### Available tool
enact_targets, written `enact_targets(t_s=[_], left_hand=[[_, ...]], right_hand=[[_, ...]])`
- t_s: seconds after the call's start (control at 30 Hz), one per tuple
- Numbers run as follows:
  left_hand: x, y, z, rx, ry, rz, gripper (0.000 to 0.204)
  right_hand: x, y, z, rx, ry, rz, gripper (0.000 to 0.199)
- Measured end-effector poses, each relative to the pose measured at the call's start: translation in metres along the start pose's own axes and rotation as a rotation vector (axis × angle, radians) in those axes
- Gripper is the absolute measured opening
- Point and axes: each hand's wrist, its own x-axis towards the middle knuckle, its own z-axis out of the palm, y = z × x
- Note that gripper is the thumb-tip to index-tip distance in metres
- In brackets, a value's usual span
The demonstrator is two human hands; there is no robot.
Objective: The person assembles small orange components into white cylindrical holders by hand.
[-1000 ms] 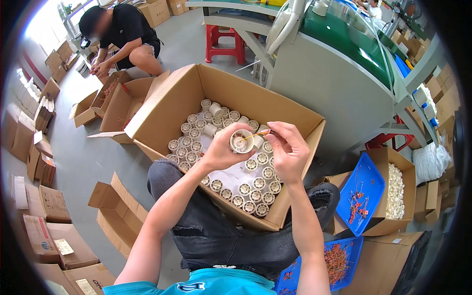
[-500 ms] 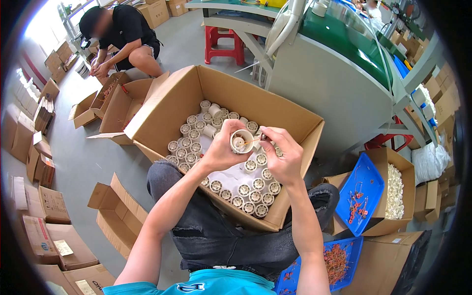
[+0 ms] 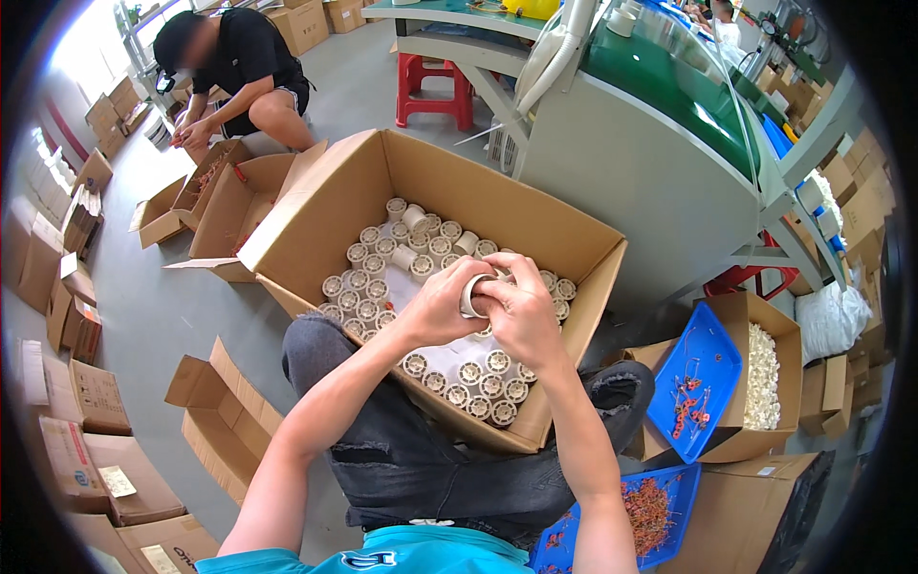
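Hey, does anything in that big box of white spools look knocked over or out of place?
Mostly tidy: the spools stand on end in rows in the cardboard box. A few spools near the far rows lie tipped on their sides. Both hands hold one spool above the box.

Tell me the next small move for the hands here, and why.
Probably set the spool down into the gap in the box. Both the left hand and right hand hold it above the rows of spools, and bare white liner shows just below the hands, so an open spot looks close.
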Motion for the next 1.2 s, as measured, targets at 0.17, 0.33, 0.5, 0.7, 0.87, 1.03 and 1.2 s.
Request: enact_targets(t_s=[0.17, 0.33, 0.5, 0.7, 0.87, 1.03, 1.2], left_hand=[[0.002, 0.000, 0.003, 0.030, 0.058, 0.027, 0.058], [0.002, 0.000, 0.000, -0.028, 0.022, 0.024, 0.054], [0.001, -0.001, 0.001, -0.027, 0.015, 0.039, 0.051], [0.000, -0.001, -0.004, 0.065, -0.057, 0.046, 0.045], [0.002, 0.003, -0.002, 0.041, -0.071, 0.025, 0.041], [0.001, 0.005, -0.001, -0.103, -0.078, -0.083, 0.040], [-0.001, 0.000, -0.002, -0.104, -0.138, -0.105, 0.040]], right_hand=[[-0.003, -0.006, -0.001, 0.034, 0.026, 0.098, 0.016], [-0.003, -0.007, -0.003, 0.219, -0.035, 0.232, 0.016], [-0.007, -0.005, 0.003, 0.147, -0.011, 0.220, 0.020], [-0.010, -0.010, 0.008, -0.075, 0.002, 0.060, 0.017], [-0.012, -0.005, 0.010, -0.069, 0.026, 0.055, 0.020], [-0.014, -0.001, 0.010, 0.008, 0.010, 0.078, 0.013], [-0.014, -0.001, 0.007, -0.055, -0.048, 0.092, 0.013]])
